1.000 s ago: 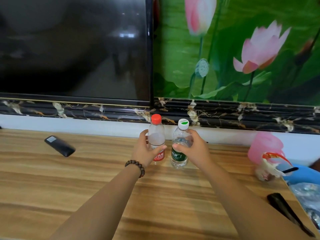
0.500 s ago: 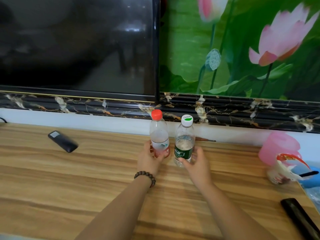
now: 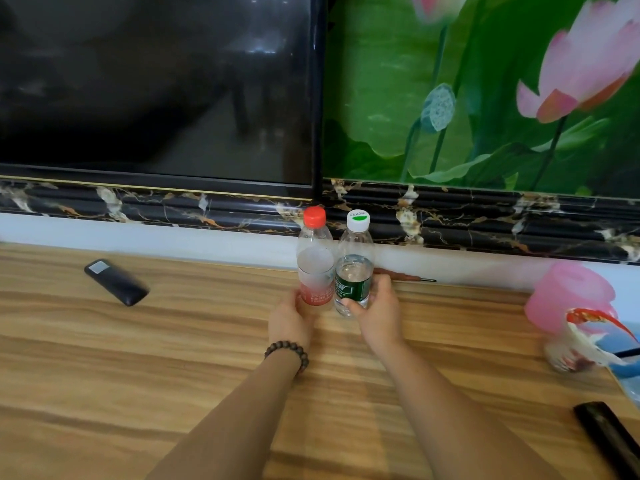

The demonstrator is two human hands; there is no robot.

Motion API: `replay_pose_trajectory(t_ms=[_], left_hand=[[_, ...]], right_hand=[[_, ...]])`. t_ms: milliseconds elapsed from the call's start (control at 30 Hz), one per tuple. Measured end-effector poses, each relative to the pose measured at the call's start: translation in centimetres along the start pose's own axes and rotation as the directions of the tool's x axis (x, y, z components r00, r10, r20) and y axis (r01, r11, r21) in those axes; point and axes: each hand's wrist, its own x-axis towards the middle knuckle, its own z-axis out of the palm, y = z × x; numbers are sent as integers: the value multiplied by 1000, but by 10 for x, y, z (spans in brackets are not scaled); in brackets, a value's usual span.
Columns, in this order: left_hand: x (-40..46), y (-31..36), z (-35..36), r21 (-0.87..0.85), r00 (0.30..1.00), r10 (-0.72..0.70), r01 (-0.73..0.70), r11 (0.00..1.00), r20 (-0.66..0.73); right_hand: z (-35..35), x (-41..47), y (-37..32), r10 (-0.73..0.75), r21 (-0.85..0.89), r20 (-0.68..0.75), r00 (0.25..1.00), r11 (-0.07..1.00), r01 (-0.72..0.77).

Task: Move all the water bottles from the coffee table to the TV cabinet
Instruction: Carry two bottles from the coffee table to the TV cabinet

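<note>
Two small clear water bottles stand upright and touching on the wooden TV cabinet top [image 3: 173, 358], close to the wall under the TV. The red-capped bottle [image 3: 315, 265] has a red label; the white-capped bottle [image 3: 355, 271] has a green label and is partly filled. My left hand [image 3: 291, 320], with a bead bracelet on its wrist, rests low against the base of the red-capped bottle, thumb on its left side. My right hand [image 3: 379, 313] curls around the lower part of the green-labelled bottle, thumb in front and fingers behind.
A black remote [image 3: 116, 282] lies to the left on the cabinet. A pink cup [image 3: 571, 299] and a fish-patterned item stand at the right, with a black object [image 3: 609, 438] near the front right corner. The TV screen [image 3: 156, 81] and marble trim rise just behind the bottles.
Both hands have slid from the middle of the bottles down to their bases. The bottles now stand on the cabinet, slightly closer to the wall.
</note>
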Motion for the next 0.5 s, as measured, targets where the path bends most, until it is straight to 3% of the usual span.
replay_pose_trajectory(t_ms=[500], left_hand=[[10,22,-4,-144,999,50,-52,988,-15]], right_hand=[[1,2,-4,7,-11,-17,1000,1000,-7]])
